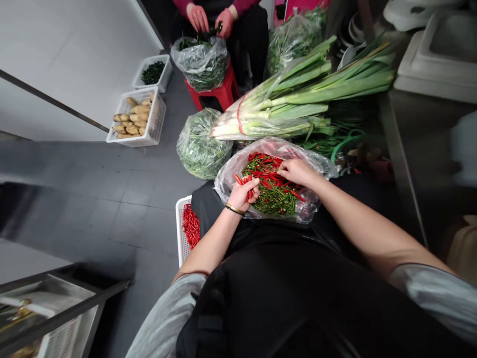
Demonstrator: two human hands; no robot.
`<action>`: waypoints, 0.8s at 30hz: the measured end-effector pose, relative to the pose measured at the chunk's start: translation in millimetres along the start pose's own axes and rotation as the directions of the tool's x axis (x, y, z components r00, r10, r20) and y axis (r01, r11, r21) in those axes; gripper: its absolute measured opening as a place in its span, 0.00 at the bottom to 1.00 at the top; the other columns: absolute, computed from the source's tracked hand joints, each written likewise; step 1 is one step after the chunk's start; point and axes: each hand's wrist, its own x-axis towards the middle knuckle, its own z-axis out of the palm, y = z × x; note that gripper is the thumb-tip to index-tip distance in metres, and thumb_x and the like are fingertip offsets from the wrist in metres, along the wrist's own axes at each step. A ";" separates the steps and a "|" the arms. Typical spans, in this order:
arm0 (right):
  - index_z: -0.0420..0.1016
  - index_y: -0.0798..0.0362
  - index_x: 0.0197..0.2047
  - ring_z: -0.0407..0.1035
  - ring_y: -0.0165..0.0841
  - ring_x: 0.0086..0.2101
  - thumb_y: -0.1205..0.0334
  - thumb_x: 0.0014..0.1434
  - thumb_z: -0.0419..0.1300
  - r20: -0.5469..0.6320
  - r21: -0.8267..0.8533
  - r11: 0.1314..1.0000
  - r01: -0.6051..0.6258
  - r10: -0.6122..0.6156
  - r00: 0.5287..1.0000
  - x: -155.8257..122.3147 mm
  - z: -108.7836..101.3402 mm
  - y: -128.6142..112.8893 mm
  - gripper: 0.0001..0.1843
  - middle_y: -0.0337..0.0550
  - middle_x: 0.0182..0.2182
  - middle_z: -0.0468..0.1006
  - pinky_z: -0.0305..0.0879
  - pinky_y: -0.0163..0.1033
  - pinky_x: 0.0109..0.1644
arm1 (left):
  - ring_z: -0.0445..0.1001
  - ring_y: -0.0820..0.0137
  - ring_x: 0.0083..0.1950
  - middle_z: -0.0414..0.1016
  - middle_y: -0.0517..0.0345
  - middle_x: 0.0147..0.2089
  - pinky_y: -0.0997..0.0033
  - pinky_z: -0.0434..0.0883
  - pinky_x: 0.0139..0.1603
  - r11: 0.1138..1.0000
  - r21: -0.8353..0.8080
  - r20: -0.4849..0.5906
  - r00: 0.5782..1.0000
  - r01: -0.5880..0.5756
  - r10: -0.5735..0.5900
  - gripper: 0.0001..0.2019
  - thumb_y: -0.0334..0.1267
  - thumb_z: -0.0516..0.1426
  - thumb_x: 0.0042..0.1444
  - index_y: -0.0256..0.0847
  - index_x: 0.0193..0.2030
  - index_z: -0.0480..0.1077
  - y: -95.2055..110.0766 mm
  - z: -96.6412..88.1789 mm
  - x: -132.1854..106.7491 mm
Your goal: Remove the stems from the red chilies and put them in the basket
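A clear plastic bag (227, 179) full of red chillies (266, 166) and green stems rests on my lap. My left hand (244, 193) is closed round a bunch of red chillies at the bag's near left edge. My right hand (296, 171) reaches into the bag with its fingers pinched on a chilli among the pile. A white basket (181, 233) with stemmed red chillies (191, 226) stands on the floor by my left knee.
A tied bundle of leeks (298, 97) lies beyond the bag. Bags of greens (199, 144) sit on the floor and on a red stool (219, 92). White baskets hold ginger (136, 119) and greens (152, 72). Another person's pink-gloved hands (208, 20) work opposite. A steel counter (410, 164) runs along the right.
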 end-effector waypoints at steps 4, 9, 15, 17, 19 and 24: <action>0.80 0.54 0.39 0.74 0.38 0.38 0.50 0.62 0.53 0.076 -0.100 0.994 -0.032 0.040 0.996 10.4 14.9 -15.2 0.19 0.50 0.39 0.81 0.62 0.38 0.38 | 0.64 0.79 0.16 0.71 0.61 0.21 0.81 0.49 0.12 0.998 0.054 -0.079 0.997 0.023 -0.019 0.21 0.45 0.69 0.35 0.35 0.29 0.66 -1.8 -2.6 -0.7; 0.80 0.51 0.41 0.74 0.35 0.39 0.57 0.62 0.52 -0.075 0.082 0.992 0.094 -0.088 0.993 2.8 -2.4 -12.9 0.15 0.43 0.41 0.82 0.62 0.36 0.44 | 0.65 0.79 0.16 0.71 0.61 0.20 0.80 0.47 0.12 0.993 0.048 -0.085 0.991 0.109 -0.105 0.20 0.45 0.69 0.38 0.32 0.31 0.69 -4.4 -1.0 -0.2; 0.80 0.54 0.44 0.74 0.42 0.42 0.53 0.62 0.53 0.120 -0.145 0.988 -0.045 0.063 0.991 2.6 11.1 -12.3 0.18 0.53 0.43 0.81 0.64 0.41 0.42 | 0.66 0.77 0.16 0.68 0.62 0.17 0.80 0.49 0.12 0.994 0.030 -0.083 0.991 0.106 -0.103 0.22 0.47 0.69 0.35 0.35 0.27 0.65 -7.5 -0.9 3.1; 0.79 0.55 0.44 0.73 0.42 0.43 0.56 0.61 0.55 0.172 -0.175 0.984 -0.038 0.069 0.983 7.7 19.1 -15.4 0.16 0.55 0.44 0.80 0.64 0.41 0.42 | 0.65 0.78 0.17 0.66 0.64 0.18 0.81 0.50 0.13 0.995 0.032 -0.093 0.991 0.095 -0.092 0.23 0.46 0.70 0.34 0.37 0.28 0.64 -8.0 -2.7 0.3; 0.78 0.54 0.46 0.73 0.42 0.44 0.55 0.61 0.55 0.168 -0.156 0.988 -0.012 0.038 0.985 9.1 17.8 -18.1 0.16 0.54 0.45 0.79 0.64 0.40 0.43 | 0.62 0.80 0.16 0.62 0.68 0.17 0.82 0.48 0.13 0.997 0.028 -0.078 0.995 0.072 -0.069 0.24 0.45 0.71 0.34 0.39 0.29 0.62 -8.1 -3.6 -3.1; 0.74 0.56 0.47 0.73 0.42 0.39 0.53 0.63 0.52 0.005 -0.156 0.982 0.104 -0.105 0.994 -18.2 -19.3 -34.1 0.18 0.56 0.44 0.78 0.62 0.40 0.38 | 0.56 0.83 0.15 0.58 0.73 0.17 0.82 0.44 0.13 0.995 0.095 -0.084 0.995 -0.037 0.045 0.25 0.46 0.71 0.35 0.40 0.34 0.63 -10.4 5.4 -1.1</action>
